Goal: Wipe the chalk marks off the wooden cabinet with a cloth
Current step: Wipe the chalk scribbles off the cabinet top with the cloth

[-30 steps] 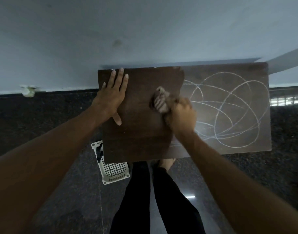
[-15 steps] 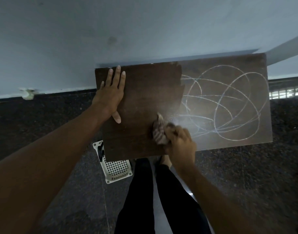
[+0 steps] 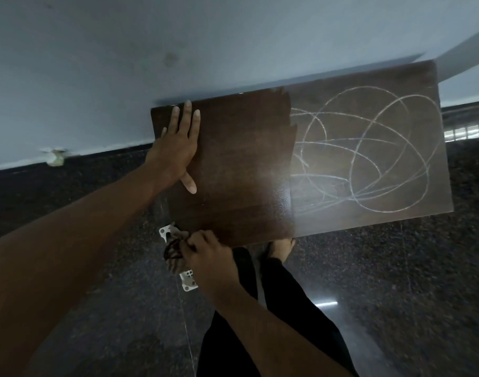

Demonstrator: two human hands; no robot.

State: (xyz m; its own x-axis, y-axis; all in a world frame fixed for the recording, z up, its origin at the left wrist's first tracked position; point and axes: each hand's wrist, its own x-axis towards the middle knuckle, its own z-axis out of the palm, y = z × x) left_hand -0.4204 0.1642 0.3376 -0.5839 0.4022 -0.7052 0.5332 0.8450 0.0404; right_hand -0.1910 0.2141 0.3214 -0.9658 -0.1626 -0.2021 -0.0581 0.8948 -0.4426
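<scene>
Here, a pale blue wall (image 3: 178, 50) meets a dark, speckled, polished floor (image 3: 396, 295). The wooden cabinet (image 3: 246, 172) stands against the wall, and the long axis of its rectangular top runs along it, left to right. The left half is dark, bare veneer; looping white chalk marks (image 3: 368, 156) cover the right half. The left grip (image 3: 178, 148) lies flat, fingers straight, at the top's left edge. The right grip (image 3: 208, 257) is curled round the bunched cloth (image 3: 174, 253), just off the near left corner, above a white plastic grille (image 3: 189, 281).
</scene>
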